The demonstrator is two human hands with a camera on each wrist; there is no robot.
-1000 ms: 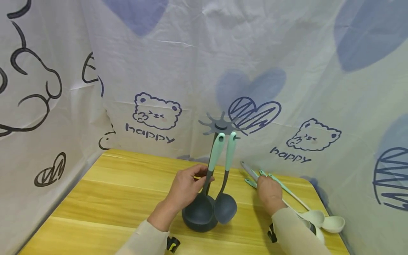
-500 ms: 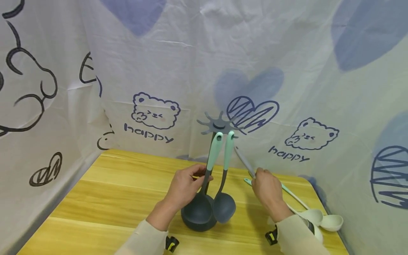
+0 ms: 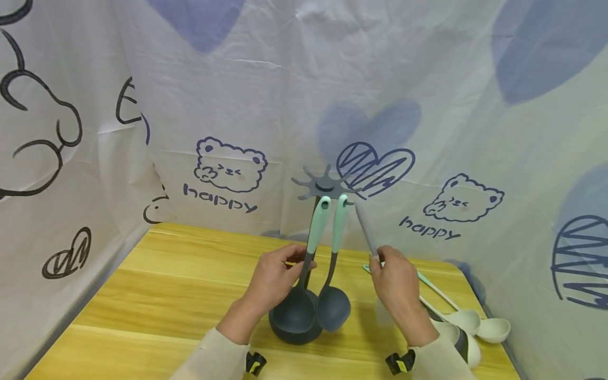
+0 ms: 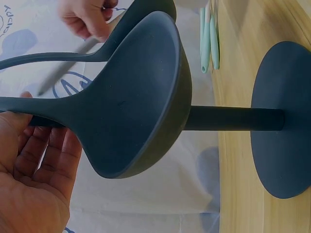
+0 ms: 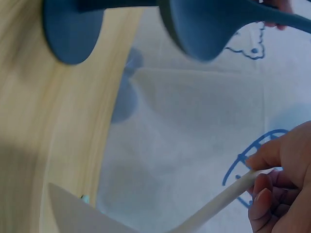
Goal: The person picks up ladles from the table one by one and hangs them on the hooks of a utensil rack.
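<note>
A dark utensil stand with a spoked top and a round base stands upright on the table. Two dark ladles with mint handles, one large and one smaller, hang from its hooks. My left hand holds the stand's post behind the large ladle's handle. To the right, my right hand pinches a spatula by its stem, the grey handle pointing up near the hooks. The spatula's pale flat head hangs below that hand, partly cut off in the right wrist view.
Several white utensils with mint handles, among them a white ladle, lie in a pile on the right of the wooden table. A printed cloth hangs behind the table.
The right hand has lifted the spatula from the pile and moved it a little left, turning its grey handle more upright. The left hand stays on the stand's post.
</note>
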